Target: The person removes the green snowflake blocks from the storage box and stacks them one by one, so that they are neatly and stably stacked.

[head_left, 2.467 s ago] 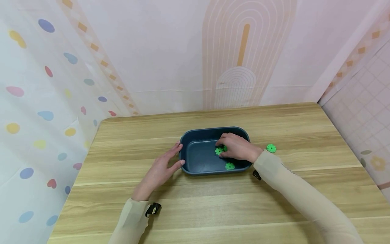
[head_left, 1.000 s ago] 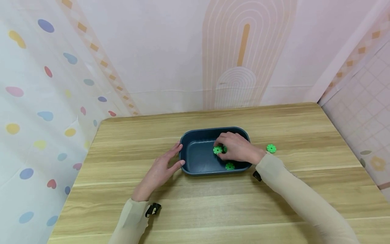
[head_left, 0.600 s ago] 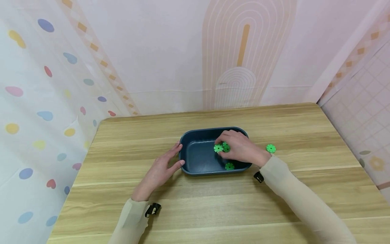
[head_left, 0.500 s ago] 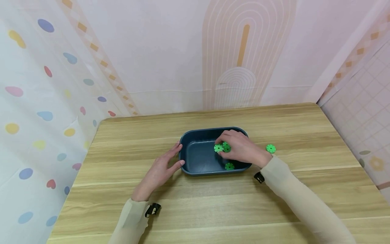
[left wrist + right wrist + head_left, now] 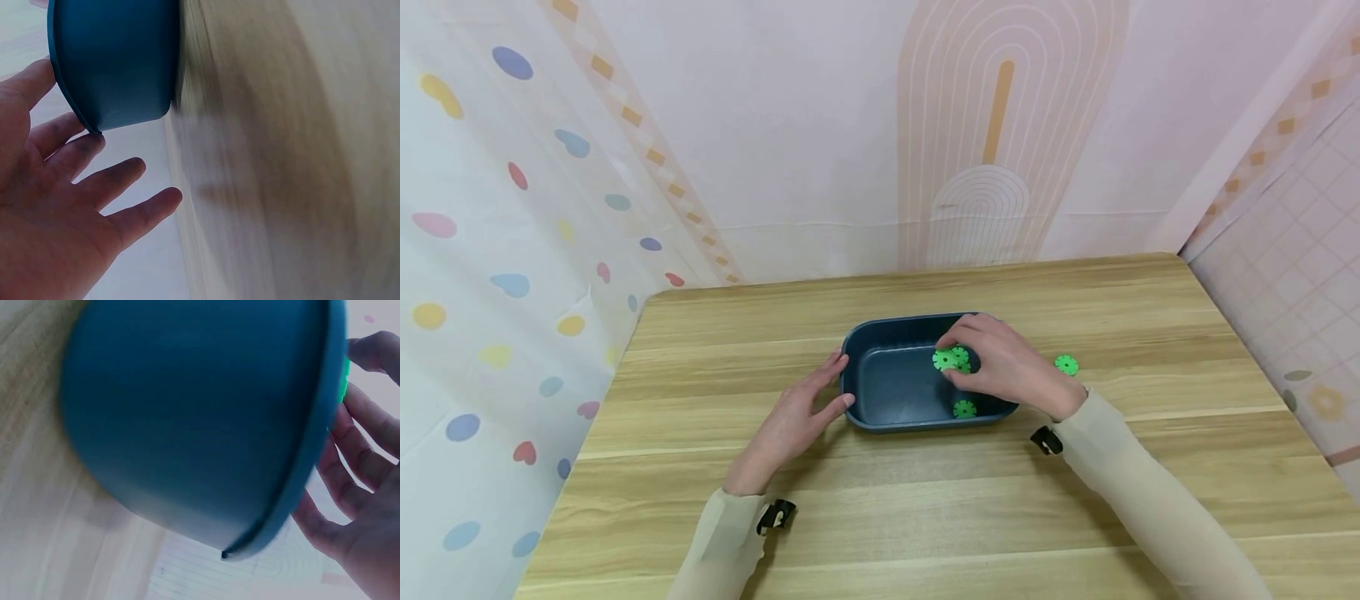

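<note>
A dark blue oblong tub point(image 5: 895, 387) stands on the table. My right hand point(image 5: 1003, 362) reaches over its right end and pinches a green interlocking disc point(image 5: 944, 360) between thumb and fingers. More green discs show partly behind the held one, inside the tub. One disc point(image 5: 965, 409) lies alone by the near wall. My left hand point(image 5: 793, 421) rests its thumb and fingertips against the tub's left rim, fingers loosely spread. In the left wrist view, fingertips touch the rim point(image 5: 94, 128). In the right wrist view, the tub wall point(image 5: 200, 412) hides most of the held disc point(image 5: 344, 378).
Another green disc point(image 5: 1067, 365) lies on the wooden table point(image 5: 880, 517), just right of the tub. A patterned cloth point(image 5: 820, 167) hangs behind the table, with more along both sides. Black wrist cameras sit at both sleeves.
My right hand pinches the disc and has lifted slightly, drawing back to the right, so more of the discs beneath show. My left hand stays at the tub's rim.
</note>
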A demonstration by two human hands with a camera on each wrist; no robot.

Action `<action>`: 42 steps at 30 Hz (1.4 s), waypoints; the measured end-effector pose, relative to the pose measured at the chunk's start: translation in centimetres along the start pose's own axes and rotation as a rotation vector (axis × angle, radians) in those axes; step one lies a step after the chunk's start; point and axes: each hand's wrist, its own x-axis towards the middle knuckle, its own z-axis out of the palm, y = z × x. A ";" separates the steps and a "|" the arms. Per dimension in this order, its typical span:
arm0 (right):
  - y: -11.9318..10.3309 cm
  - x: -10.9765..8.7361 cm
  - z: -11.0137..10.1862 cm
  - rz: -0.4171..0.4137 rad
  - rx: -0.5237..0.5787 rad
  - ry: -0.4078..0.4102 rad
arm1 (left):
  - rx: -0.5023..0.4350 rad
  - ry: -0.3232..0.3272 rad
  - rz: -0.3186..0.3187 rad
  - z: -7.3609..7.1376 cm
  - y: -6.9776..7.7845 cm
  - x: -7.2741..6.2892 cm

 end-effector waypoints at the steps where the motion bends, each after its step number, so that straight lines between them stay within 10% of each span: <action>1: 0.0 -0.1 -0.1 -0.003 -0.002 0.005 | 0.001 0.001 0.001 0.0 0.0 0.0; 42: 2.1 -4.7 -3.3 -0.106 0.028 0.316 | -0.005 0.001 -0.003 -0.1 0.0 -0.1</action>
